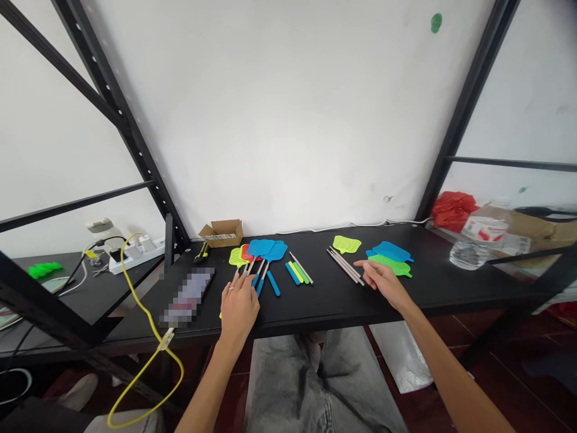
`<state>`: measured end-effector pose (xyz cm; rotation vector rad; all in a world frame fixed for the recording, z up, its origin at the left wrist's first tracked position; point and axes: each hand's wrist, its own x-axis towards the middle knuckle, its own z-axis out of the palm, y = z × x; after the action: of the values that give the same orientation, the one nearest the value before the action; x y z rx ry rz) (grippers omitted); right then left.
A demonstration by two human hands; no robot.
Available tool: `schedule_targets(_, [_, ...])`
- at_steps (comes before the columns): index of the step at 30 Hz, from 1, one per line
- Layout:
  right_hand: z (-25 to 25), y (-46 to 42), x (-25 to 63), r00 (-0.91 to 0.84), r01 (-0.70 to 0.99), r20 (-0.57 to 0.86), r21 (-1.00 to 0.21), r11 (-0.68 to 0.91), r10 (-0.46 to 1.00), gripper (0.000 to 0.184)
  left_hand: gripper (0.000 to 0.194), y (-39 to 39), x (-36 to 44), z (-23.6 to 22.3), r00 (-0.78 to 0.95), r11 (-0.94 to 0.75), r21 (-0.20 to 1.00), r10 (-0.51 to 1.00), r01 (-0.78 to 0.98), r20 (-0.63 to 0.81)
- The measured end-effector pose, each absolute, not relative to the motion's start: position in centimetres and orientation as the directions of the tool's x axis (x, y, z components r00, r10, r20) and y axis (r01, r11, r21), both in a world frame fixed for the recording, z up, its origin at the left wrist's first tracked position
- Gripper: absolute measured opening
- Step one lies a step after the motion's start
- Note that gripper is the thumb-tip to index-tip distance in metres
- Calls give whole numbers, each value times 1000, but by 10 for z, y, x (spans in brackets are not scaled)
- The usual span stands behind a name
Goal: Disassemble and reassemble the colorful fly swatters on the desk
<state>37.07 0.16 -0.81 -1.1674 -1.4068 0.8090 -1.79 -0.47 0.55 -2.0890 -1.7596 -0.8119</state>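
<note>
Swatters [261, 248] partly under left hand [240, 305] (fingers slightly spread)

At the left of the frame you have a white power strip [137, 255], a yellow cable [143, 304] and a phone [189, 296], with a small open cardboard box [222, 233] left of centre, and at the right a clear plastic bottle [481, 236] near a red bag [454, 210].
</note>
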Motion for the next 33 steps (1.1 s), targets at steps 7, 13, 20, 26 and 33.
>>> schedule_targets(7, [-8,0,368,59,268,307,-921,281,950,50,35,-18,19,1,320,-446,98,762,890,562])
schedule_targets(13, [-4,-3,362,114,404,395,-857,321,911,40,23,-24,33,-1,326,-481,186,784,857,528])
schedule_targets(20, [2,-16,314,40,685,617,-590,428,786,27,26,-22,31,-5,278,-486,306,802,819,529])
schedule_targets(26, [5,-5,261,-184,829,469,-398,393,864,30,36,-23,31,-8,282,-489,312,803,814,525])
schedule_targets(33, [15,21,248,-119,928,271,-312,204,955,20,34,-24,33,-8,293,-481,265,800,836,524])
